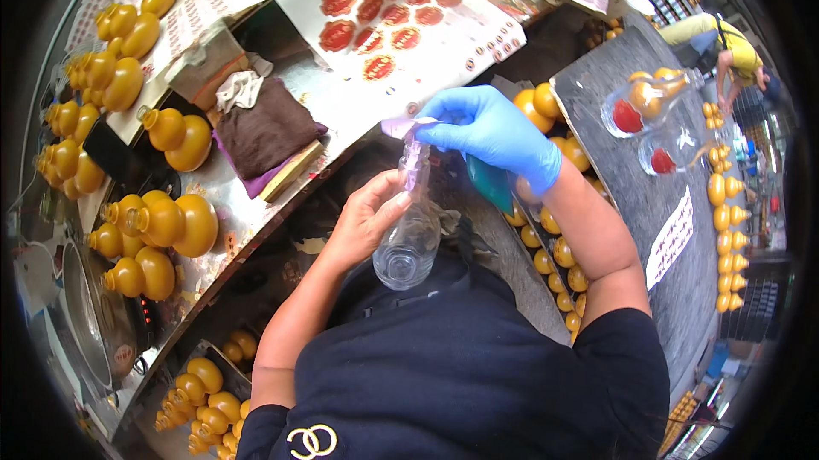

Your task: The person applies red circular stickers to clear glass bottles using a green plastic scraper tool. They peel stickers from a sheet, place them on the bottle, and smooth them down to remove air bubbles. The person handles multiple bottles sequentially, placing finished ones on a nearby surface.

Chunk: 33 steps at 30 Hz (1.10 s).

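In front of my chest, my bare left hand (367, 219) is closed round the neck of a clear glass bottle (405, 253), which stands roughly upright in the air. My right hand (499, 131), in a blue glove, pinches a thin pale purple piece (399, 126) at the bottle's mouth. Whether this piece is film or cloth, I cannot tell. More of the purple shows along the neck above my left fingers. A teal green thing (488, 183) hangs below my right hand, partly hidden by it.
Amber gourd-shaped bottles (192, 225) crowd the left bench beside a folded brown cloth (260, 131). Sheets of red oval labels (375, 16) lie ahead. On the dark table (597, 84) at right are clear bottles with red labels (661, 154) and a label strip (671, 238). A person in yellow (742, 55) bends beyond.
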### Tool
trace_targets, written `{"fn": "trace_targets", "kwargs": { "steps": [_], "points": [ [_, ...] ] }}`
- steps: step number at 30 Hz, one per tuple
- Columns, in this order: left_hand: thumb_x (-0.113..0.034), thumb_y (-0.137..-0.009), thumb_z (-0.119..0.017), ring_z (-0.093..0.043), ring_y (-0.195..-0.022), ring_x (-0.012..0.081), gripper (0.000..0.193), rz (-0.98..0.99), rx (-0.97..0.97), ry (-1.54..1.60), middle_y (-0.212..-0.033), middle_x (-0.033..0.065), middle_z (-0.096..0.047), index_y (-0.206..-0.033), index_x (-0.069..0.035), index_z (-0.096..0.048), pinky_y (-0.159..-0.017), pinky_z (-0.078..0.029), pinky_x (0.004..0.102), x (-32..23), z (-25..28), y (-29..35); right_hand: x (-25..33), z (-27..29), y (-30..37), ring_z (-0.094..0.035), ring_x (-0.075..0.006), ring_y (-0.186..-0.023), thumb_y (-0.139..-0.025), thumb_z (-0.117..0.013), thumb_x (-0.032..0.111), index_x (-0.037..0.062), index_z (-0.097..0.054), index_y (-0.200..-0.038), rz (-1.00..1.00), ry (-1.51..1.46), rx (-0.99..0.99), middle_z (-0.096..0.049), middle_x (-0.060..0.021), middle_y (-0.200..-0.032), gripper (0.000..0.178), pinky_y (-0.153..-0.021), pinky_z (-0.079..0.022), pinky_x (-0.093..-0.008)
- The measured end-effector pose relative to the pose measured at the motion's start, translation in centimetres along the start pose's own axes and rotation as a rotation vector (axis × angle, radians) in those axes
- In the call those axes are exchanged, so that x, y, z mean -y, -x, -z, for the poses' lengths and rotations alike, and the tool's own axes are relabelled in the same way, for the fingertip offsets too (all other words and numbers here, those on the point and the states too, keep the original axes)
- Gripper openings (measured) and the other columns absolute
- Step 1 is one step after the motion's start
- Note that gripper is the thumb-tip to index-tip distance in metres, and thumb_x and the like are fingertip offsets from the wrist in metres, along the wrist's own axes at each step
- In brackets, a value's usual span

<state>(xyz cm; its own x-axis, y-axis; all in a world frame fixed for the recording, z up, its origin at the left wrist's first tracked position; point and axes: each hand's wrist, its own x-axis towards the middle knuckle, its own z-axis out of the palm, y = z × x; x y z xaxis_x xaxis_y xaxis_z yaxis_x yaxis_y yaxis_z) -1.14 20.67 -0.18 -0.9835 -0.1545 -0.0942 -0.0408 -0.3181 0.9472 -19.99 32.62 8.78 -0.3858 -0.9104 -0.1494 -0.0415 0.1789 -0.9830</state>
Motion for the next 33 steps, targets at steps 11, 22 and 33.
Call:
{"fn": "trace_targets", "kwargs": {
  "steps": [11,22,33],
  "points": [
    [-0.042,-0.098,-0.047,-0.059,-0.105,0.0226,0.054,-0.279,-0.369,0.421,-0.112,0.0118,-0.06,-0.133,-0.001,-0.045,-0.093,-0.047,0.0377,-9.1,7.2,-2.2,-3.3,-7.1,-6.0,-0.053,-0.0173,-0.12,-0.073,-0.078,0.019,-0.0019,-0.037,-0.141,-0.055,-0.534,0.722,-0.053,-0.0127,-0.133,0.083,-0.102,-0.042,-0.033],
    [-0.029,-0.055,-0.093,-0.011,-0.147,0.0317,0.139,-0.484,-0.573,-0.69,-0.159,0.0137,0.003,-0.154,-0.013,0.004,-0.115,-0.024,0.0495,-7.4,15.1,0.6,0.5,-11.5,-16.1,-0.064,-0.022,-0.102,-0.068,-0.084,0.04,-0.0039,-0.046,-0.131,0.065,0.165,0.135,-0.065,-0.0165,-0.111,0.085,-0.088,-0.051,-0.033],
    [0.009,-0.061,-0.075,-0.026,-0.142,0.0363,0.122,-0.379,-0.793,-0.804,-0.16,0.0126,0.006,-0.154,-0.012,0.001,-0.106,-0.04,0.044,-5.9,16.0,-2.5,-1.7,-13.4,-18.6,-0.061,-0.0362,-0.108,-0.075,-0.075,0.049,0.0,-0.048,-0.133,0.224,0.38,-0.1,-0.061,-0.024,-0.119,0.08,-0.09,-0.049,-0.0405]
  ]
}}
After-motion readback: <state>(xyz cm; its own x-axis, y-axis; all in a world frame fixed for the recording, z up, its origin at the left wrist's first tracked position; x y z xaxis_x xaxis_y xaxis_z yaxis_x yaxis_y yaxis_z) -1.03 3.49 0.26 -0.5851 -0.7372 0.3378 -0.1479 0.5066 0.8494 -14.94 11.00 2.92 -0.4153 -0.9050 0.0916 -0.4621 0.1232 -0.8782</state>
